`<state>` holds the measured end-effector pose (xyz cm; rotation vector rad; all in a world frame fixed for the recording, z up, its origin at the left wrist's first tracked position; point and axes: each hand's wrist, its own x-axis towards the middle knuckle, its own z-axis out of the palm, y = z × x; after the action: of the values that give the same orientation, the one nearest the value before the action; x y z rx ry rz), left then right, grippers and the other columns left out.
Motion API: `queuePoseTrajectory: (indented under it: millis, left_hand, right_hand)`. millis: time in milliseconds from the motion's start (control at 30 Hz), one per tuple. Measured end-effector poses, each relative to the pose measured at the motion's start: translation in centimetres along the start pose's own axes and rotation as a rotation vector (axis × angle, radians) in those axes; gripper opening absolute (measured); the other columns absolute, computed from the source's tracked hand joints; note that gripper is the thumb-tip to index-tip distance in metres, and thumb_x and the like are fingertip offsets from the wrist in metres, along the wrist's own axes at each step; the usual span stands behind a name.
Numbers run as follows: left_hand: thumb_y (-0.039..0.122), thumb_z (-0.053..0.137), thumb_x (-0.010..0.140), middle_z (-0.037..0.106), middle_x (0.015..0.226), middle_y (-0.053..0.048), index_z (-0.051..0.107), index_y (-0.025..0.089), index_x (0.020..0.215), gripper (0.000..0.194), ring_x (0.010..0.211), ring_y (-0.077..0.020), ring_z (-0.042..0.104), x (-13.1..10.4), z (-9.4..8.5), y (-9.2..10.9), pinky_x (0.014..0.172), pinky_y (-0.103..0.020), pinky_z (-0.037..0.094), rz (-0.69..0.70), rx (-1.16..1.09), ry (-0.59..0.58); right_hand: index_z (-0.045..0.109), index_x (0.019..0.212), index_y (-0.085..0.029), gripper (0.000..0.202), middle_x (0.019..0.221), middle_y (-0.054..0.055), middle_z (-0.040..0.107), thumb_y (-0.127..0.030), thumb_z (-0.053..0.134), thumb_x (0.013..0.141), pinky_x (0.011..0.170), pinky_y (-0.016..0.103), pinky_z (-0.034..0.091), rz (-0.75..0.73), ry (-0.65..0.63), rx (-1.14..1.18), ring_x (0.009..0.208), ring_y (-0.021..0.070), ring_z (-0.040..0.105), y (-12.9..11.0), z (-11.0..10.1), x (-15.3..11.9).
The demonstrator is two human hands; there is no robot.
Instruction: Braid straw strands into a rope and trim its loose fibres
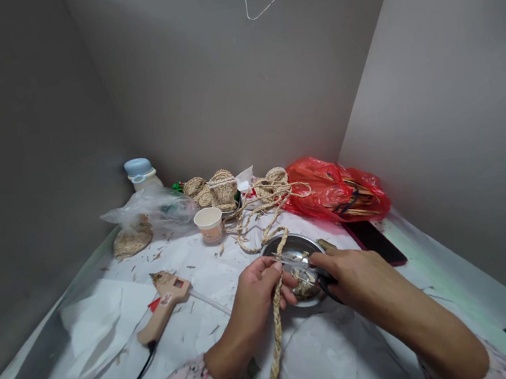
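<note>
My left hand [262, 284] pinches a braided straw cord [276, 329], which hangs down toward me and runs on to a loose tangle at the back. In my right hand [352, 269] is a pair of scissors [297, 262] with dark handles, fingers closed around them. The blades point left and lie close to the cord by my left fingertips; whether they touch it I cannot tell. Beneath both hands stands a round metal bowl [306, 242] with straw scraps inside.
A hot glue gun [165, 303] with a cord lies at left near crumpled white paper [95, 334]. Behind are a paper cup [210, 225], a clear plastic bag [153, 209], a blue-lidded bottle [139, 172], woven straw pieces [222, 188], a red bag [322, 189] and a dark phone [379, 244].
</note>
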<state>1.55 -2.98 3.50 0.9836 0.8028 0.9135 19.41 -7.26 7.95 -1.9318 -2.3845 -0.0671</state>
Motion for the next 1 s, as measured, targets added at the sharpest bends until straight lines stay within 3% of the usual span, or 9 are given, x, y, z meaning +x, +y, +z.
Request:
queuePoseTrajectory:
  millis: [533, 1000]
  left_hand:
    - [0.036, 0.063, 0.079, 0.067, 0.066, -0.002, 0.051, 0.015, 0.083, 0.025, 0.045, -0.0075, 0.056, 0.14, 0.08, -0.34, 0.043, -0.016, 0.037, 0.004, 0.064, -0.009]
    - [0.034, 0.062, 0.080, 0.067, 0.065, -0.003, 0.053, 0.014, 0.086, 0.023, 0.045, -0.0082, 0.057, 0.34, -0.08, -0.70, 0.042, -0.017, 0.037, -0.020, 0.104, -0.009]
  right_hand:
    - [0.063, 0.087, -0.026, 0.022, 0.078, 0.002, 0.070, -0.012, 0.057, 0.072, 0.050, 0.028, 0.016, 0.046, -0.062, -0.049, 0.065, 0.0176, 0.063, -0.08, -0.02, 0.01]
    - [0.066, 0.089, -0.027, 0.026, 0.083, 0.003, 0.074, -0.011, 0.054, 0.072, 0.051, 0.029, 0.020, 0.084, -0.160, -0.031, 0.073, 0.0196, 0.067, 0.01, -0.84, 0.03]
